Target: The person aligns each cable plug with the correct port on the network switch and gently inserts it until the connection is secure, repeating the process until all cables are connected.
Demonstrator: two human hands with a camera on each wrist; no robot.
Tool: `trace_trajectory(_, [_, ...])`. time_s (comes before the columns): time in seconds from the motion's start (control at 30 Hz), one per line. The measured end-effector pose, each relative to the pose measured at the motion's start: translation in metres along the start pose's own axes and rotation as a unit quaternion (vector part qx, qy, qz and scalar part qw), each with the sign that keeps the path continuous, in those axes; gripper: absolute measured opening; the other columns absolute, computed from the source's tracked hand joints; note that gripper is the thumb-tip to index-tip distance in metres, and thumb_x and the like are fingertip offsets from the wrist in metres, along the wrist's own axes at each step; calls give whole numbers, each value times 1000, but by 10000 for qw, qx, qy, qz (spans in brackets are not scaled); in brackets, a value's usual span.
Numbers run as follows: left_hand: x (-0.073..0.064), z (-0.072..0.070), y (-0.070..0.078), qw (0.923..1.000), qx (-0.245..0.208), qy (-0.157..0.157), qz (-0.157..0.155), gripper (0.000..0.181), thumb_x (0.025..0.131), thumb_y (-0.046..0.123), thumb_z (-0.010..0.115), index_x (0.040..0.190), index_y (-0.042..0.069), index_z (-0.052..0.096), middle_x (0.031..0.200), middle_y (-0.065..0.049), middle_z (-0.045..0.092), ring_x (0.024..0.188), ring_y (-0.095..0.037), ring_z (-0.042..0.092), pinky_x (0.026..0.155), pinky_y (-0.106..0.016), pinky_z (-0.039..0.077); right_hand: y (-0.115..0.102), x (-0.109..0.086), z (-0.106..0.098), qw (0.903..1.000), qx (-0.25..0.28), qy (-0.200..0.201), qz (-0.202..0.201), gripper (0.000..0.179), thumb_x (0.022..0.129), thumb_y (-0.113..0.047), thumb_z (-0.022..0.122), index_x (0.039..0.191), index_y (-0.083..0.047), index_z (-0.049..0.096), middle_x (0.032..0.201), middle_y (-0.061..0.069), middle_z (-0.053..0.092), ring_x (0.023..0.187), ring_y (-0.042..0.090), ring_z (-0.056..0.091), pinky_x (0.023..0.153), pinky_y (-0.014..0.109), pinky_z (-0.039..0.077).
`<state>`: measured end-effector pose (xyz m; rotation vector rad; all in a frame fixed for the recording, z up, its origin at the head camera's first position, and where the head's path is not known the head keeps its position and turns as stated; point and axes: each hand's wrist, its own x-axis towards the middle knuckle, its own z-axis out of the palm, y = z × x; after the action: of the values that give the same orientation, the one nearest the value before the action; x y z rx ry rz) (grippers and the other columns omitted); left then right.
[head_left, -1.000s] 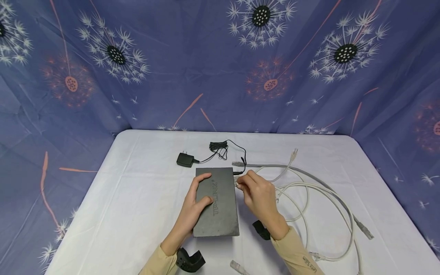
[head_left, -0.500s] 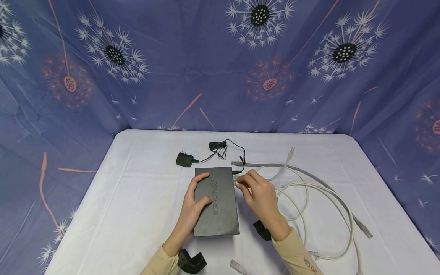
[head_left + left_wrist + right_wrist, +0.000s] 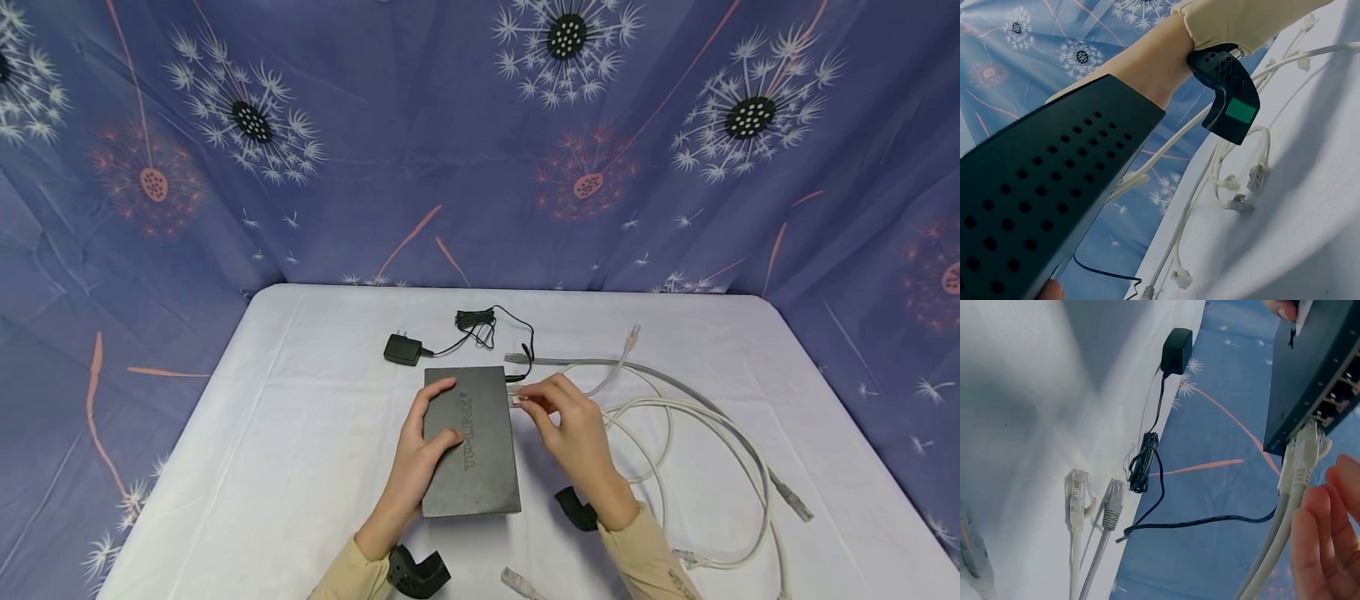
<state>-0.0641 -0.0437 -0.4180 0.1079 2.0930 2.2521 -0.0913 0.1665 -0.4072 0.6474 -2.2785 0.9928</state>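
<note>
My left hand point(image 3: 416, 454) grips a dark grey TP-LINK network switch point(image 3: 480, 487) by its left side, with the thumb on top; its fingers underneath are hidden. Several ports line the edge facing right, seen in the right wrist view. Two network cable plugs sit side by side in ports there, a pale one point(image 3: 1305, 456) in front and another point(image 3: 1287, 469) partly behind it. My right hand point(image 3: 573, 437) is at that edge. Its fingers point(image 3: 1313, 540) are beside the pale cable, slightly apart from the plug and not closed round it.
A black power adapter point(image 3: 403, 349) with a bundled cord lies at the back, its lead running to the switch. Loose network cables point(image 3: 712, 408) coil over the table's right side. A loose plug point(image 3: 517, 579) lies near the front. A patterned curtain point(image 3: 420, 142) hangs behind.
My right hand has drawn back slightly to the right, so more of the plug shows at the port. The left hand and the switch have barely moved.
</note>
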Motion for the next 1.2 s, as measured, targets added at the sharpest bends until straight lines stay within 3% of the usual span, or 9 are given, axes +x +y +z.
trace_trajectory(0.13, [0,0,0,10000,-27,15,-8,63,80,0,57,138,25,48,140,-4,42,116,-25,44,93,-42,33,2,-1,-5,9988,343,-47,342,18,77,2,76,93,-6,71,83,-3,62,71,10,60,65,17,46])
trace_trajectory(0.3, [1,-1,-2,10000,-48,-6,-7,64,81,0,56,139,26,46,143,-3,38,118,-26,42,93,-42,33,6,-4,-12,9973,566,70,472,20,76,5,75,93,-6,71,83,-3,63,70,11,61,64,16,47])
trace_trajectory(0.73, [3,-1,-4,9999,-33,103,53,65,82,-3,55,139,25,46,147,0,33,124,-25,36,97,-46,26,15,-15,-27,9950,528,169,835,23,76,8,73,93,-8,72,82,0,65,67,15,62,62,15,46])
trace_trajectory(1.2, [3,-3,-5,9999,0,144,30,66,81,-2,55,140,27,45,147,1,32,125,-25,35,97,-47,26,20,-35,-36,9927,314,-236,1144,19,79,8,70,90,-7,71,82,-3,66,65,8,61,60,18,47])
